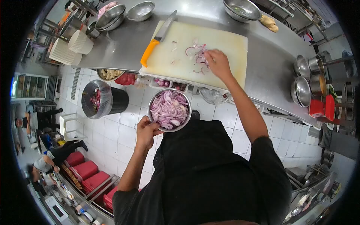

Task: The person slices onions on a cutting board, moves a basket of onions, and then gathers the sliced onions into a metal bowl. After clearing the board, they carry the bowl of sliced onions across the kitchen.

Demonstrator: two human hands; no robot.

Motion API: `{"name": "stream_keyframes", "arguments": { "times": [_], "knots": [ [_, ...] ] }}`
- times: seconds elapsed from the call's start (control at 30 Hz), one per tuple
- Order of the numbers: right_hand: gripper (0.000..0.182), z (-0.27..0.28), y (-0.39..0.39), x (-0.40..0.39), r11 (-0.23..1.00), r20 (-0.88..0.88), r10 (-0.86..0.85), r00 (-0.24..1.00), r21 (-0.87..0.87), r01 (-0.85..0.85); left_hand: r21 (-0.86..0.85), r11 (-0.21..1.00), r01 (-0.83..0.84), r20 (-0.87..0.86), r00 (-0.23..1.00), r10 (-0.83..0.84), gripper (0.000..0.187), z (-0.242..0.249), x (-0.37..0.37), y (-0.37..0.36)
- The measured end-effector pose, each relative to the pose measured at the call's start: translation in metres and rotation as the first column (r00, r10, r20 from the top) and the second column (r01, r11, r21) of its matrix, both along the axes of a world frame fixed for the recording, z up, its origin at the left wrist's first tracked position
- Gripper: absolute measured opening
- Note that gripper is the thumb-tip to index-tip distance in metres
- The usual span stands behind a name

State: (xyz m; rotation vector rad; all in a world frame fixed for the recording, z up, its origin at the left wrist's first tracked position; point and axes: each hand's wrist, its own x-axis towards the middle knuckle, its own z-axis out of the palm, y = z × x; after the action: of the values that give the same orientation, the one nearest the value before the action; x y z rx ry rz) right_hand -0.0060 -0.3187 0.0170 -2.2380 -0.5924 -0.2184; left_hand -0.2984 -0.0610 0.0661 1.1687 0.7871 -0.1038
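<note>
Sliced red onion (169, 109) fills a steel bowl (151, 104) held just below the near edge of the white cutting board (225, 52), out over the tiled floor. The left hand (146, 131) grips the bowl's rim on the side away from the board, thumb hooked over the edge. The right hand (218, 63) rests on the board's middle, fingers curled down onto the loose onion slices (198, 52) scattered there, gathering them under the fingertips. An orange-handled knife (157, 37) lies on the board's left part, blade pointing toward the far edge, untouched and well apart from the right hand. Beyond the board, on the steel counter (123, 48), stand empty metal bowls (140, 11). A black bin (105, 99) with scraps stands on the floor left of the board.
</note>
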Motion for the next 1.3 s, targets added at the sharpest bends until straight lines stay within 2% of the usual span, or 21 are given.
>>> {"name": "stream_keyframes", "arguments": {
  "times": [0.07, 0.17, 0.27, 0.37, 0.47, 0.7, 0.83, 0.97, 1.03, 1.1, 1.17, 1.3],
  "knots": [
    [0.031, -0.018, 0.018, 0.043, 0.998, 0.162, 0.062, 0.985, -0.030, -0.058, 0.004, 0.997, -0.081, -0.017, 0.997, 0.081, 0.015, -0.017, -0.005, -0.003],
    [0.033, -0.032, 0.047, 0.093, 0.992, 0.192, 0.116, 0.974, -0.078, -0.102, -0.027, 0.993, -0.115, -0.076, 0.991, 0.113, 0.016, -0.059, -0.010, -0.003],
    [0.029, -0.034, 0.057, 0.110, 0.969, 0.219, 0.151, 0.964, -0.224, -0.101, -0.048, 0.995, -0.087, -0.058, 0.995, 0.084, 0.017, -0.093, -0.006, -0.009],
    [0.025, -0.029, 0.053, 0.105, 0.919, 0.048, 0.289, 0.956, -0.295, -0.262, -0.053, 0.995, -0.082, -0.088, 0.993, 0.077, 0.016, -0.112, 0.005, -0.023],
    [0.027, -0.033, 0.035, 0.083, 0.937, 0.018, 0.286, 0.958, -0.212, -0.276, -0.065, 0.994, -0.085, -0.086, 0.993, 0.080, 0.013, -0.130, 0.020, -0.038],
    [0.024, -0.035, 0.017, 0.035, 0.959, 0.056, 0.234, 0.971, -0.177, -0.221, -0.061, 0.998, 0.020, -0.064, 0.998, -0.024, 0.015, -0.154, 0.042, -0.059],
    [0.022, -0.041, 0.018, 0.021, 0.978, 0.051, 0.168, 0.984, -0.137, -0.160, -0.182, 0.982, -0.044, -0.036, 0.999, 0.038, 0.017, -0.159, 0.050, -0.072],
    [0.021, -0.032, 0.018, 0.013, 0.966, 0.028, 0.167, 0.986, -0.204, -0.158, -0.148, 0.989, -0.028, -0.022, 0.999, 0.025, 0.015, -0.170, 0.053, -0.082],
    [0.024, -0.043, 0.020, 0.015, 0.977, 0.113, 0.153, 0.982, -0.167, -0.133, -0.114, 0.992, 0.047, -0.084, 0.995, -0.057, 0.016, -0.173, 0.058, -0.081],
    [0.026, -0.037, 0.021, 0.010, 0.976, 0.093, 0.132, 0.987, -0.185, -0.113, -0.135, 0.991, 0.006, -0.012, 1.000, -0.008, 0.018, -0.160, 0.063, -0.088],
    [0.022, -0.028, 0.023, 0.003, 0.981, 0.115, 0.120, 0.986, -0.165, -0.100, -0.198, 0.979, -0.044, 0.007, 0.999, 0.046, 0.021, -0.175, 0.063, -0.088],
    [0.016, -0.026, 0.025, -0.001, 0.985, 0.063, 0.115, 0.991, -0.134, -0.106, -0.222, 0.974, -0.044, 0.012, 0.999, 0.048, 0.023, -0.170, 0.075, -0.089]
  ]
}}
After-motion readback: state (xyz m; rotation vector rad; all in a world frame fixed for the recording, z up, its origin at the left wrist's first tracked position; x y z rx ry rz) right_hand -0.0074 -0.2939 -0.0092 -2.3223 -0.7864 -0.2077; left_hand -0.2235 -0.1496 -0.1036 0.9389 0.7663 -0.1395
